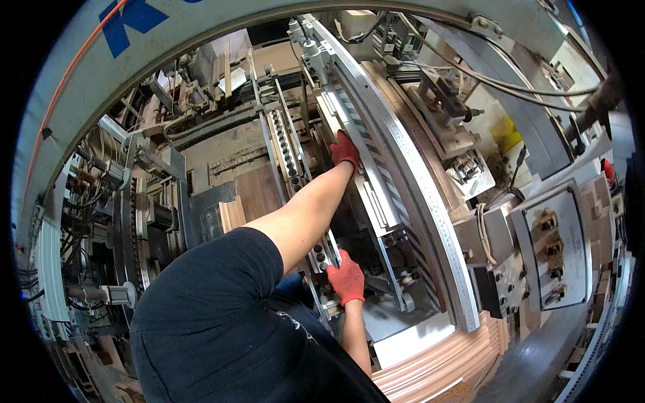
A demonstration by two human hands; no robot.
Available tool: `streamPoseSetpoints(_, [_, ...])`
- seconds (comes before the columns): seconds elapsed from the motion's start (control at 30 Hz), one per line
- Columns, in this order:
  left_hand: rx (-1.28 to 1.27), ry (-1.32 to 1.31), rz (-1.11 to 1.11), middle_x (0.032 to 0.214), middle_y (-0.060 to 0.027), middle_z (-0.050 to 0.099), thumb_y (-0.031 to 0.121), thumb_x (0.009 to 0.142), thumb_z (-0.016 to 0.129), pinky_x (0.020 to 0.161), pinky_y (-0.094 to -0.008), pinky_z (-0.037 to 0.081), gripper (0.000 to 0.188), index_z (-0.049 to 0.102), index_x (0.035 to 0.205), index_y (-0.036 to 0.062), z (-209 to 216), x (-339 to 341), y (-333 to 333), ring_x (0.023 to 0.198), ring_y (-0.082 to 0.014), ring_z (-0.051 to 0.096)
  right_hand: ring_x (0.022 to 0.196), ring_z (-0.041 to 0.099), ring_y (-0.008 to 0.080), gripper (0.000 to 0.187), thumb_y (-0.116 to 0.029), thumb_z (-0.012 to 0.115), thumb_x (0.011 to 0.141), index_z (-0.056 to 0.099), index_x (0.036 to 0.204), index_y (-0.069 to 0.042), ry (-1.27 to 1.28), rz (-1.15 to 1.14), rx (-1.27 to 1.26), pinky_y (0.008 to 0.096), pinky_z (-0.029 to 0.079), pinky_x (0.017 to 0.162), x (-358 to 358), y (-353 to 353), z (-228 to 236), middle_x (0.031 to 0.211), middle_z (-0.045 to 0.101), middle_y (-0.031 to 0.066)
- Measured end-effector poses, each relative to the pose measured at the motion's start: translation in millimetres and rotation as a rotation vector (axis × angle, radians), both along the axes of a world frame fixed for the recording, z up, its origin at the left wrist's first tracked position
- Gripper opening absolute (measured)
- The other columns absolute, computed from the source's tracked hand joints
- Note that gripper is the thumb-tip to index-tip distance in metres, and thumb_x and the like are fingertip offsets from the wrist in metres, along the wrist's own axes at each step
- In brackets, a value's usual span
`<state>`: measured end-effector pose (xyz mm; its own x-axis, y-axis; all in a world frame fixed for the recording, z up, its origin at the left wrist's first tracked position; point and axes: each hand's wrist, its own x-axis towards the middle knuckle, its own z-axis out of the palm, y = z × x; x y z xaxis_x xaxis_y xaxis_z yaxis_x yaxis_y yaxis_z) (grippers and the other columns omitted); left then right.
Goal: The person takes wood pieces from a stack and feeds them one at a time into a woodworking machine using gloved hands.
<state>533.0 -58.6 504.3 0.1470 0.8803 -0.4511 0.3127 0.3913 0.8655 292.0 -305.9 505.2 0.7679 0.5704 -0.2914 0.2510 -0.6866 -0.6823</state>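
While the left hand (344, 149), in a red glove, lies on the far part of the long pale bar (373, 205), the right hand (347, 277), gloved red too, sits nearer, by the near end of the wheel rail (287, 153). Left fingers curl over the bar's edge; can't tell if they grasp it or just press. Right fingers bend toward the rail; grip partly hidden, can't tell if anything is pinched. Bar runs far to near through the middle, just right of the rail with its row of black wheels. Right of the bar, a long silver beam (411, 151) curves along it. Left arm, in a black sleeve (222, 275), crosses over the rail. Near right, a stack of wood strips (447, 366) lies by a white panel (413, 341). Short wood pieces (232, 213) left of the rail, partly behind the arm. Metal box (555, 245) far over on the right, yellow patch (506, 134) farther back. Gray frame (222, 23) arches across the far side.
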Motion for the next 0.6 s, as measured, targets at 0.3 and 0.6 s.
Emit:
streamPoseSetpoints(0.3, [-0.082,-0.079,0.011,0.133,-0.0296,0.055,0.06,0.095,0.039,0.103,-0.0508,0.04,0.072,0.048,0.135,0.0007,12,-6,2,0.124,-0.0475,0.051,0.091,0.067,0.0396,0.04,-0.026,0.062,0.082,0.062,0.117,-0.008,-0.044,-0.048,-0.015,0.0477,0.052,0.08,-3,8,16,0.096,0.071,0.0193])
streamPoseSetpoints(0.6, [-0.075,-0.086,0.029,0.13,-0.031,0.055,0.054,0.097,0.044,0.101,-0.0523,0.041,0.063,0.047,0.133,0.0014,6,-4,2,0.122,-0.0482,0.052,0.091,0.067,0.0412,0.039,-0.029,0.062,0.084,0.063,0.116,-0.008,-0.102,-0.037,-0.088,0.0491,0.052,0.08,-2,7,5,0.095,0.07,0.0215])
